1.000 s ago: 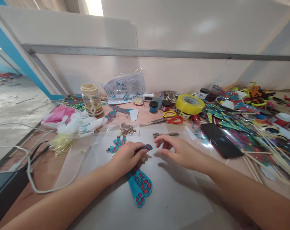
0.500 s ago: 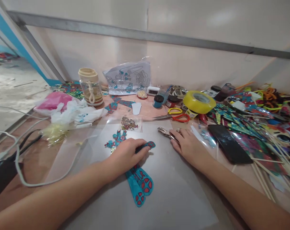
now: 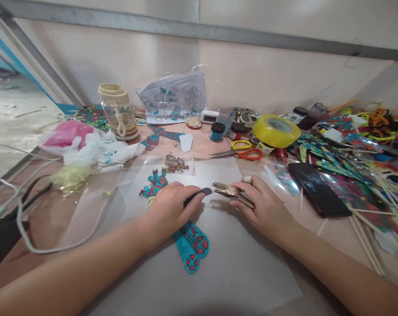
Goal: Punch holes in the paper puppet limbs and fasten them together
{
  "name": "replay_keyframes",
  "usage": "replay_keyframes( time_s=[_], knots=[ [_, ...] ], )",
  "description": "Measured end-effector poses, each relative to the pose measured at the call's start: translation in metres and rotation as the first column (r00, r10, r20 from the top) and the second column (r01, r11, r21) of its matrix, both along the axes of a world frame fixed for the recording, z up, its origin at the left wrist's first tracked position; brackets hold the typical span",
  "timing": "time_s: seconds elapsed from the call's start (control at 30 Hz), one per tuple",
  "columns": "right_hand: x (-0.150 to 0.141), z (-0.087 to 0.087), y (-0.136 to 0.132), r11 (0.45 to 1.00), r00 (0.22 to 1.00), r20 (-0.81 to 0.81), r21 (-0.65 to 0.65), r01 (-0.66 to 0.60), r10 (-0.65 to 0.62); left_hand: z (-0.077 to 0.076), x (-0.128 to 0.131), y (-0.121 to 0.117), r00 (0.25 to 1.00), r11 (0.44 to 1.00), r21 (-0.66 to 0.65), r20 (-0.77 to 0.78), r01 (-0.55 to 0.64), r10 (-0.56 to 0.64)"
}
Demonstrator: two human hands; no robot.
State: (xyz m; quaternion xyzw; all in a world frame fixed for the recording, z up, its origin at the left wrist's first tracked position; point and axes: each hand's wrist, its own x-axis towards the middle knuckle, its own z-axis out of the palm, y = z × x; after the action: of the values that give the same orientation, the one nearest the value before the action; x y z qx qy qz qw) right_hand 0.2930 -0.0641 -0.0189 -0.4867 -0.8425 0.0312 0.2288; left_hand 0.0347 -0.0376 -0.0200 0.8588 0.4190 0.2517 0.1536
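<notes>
My left hand (image 3: 174, 202) is closed around a blue-and-red painted paper puppet (image 3: 189, 245) lying on a white sheet. One narrow limb (image 3: 206, 191) of it sticks out to the right between thumb and fingers. Two rounded legs show below the hand, and the pronged head end (image 3: 157, 177) shows above it; the middle is hidden by the hand. My right hand (image 3: 263, 202), with a white wrap on one finger, grips a metal hole punch (image 3: 230, 191). The punch's jaws point left, close to the limb's tip.
Behind the sheet lie a bag of small fasteners (image 3: 176, 163), scissors (image 3: 240, 150), paint jars (image 3: 216, 131) and a yellow tape roll (image 3: 277, 131). To the right are a black phone (image 3: 319, 189) and wooden sticks (image 3: 366, 243). A jar (image 3: 118, 112), plastic bags (image 3: 70, 136) and a white cable (image 3: 23, 228) occupy the left.
My right hand has lifted the hole punch off the sheet and turned its jaws toward the limb in my left hand. My view has tilted slightly downward.
</notes>
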Motion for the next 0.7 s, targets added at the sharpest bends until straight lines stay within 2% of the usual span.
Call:
replay_keyframes(
  time_s=[0.23,0.53,0.7],
  knots=[
    [-0.0048,-0.0032,-0.0032,0.999,0.999,-0.026,0.009,-0.041,0.041,-0.0017,-0.0009,-0.0020,0.999,0.994,0.108,-0.037,-0.004,0.008],
    [-0.0044,-0.0029,-0.0033,1.000,1.000,0.009,0.005,-0.016,0.016,-0.0008,-0.0004,-0.0009,0.999,0.994,0.100,-0.018,-0.046,0.048],
    [-0.0040,-0.0058,-0.0013,1.000,0.999,-0.033,-0.007,-0.024,0.023,0.0001,-0.0003,-0.0007,1.000,0.992,0.122,0.000,-0.016,0.016]
  ],
)
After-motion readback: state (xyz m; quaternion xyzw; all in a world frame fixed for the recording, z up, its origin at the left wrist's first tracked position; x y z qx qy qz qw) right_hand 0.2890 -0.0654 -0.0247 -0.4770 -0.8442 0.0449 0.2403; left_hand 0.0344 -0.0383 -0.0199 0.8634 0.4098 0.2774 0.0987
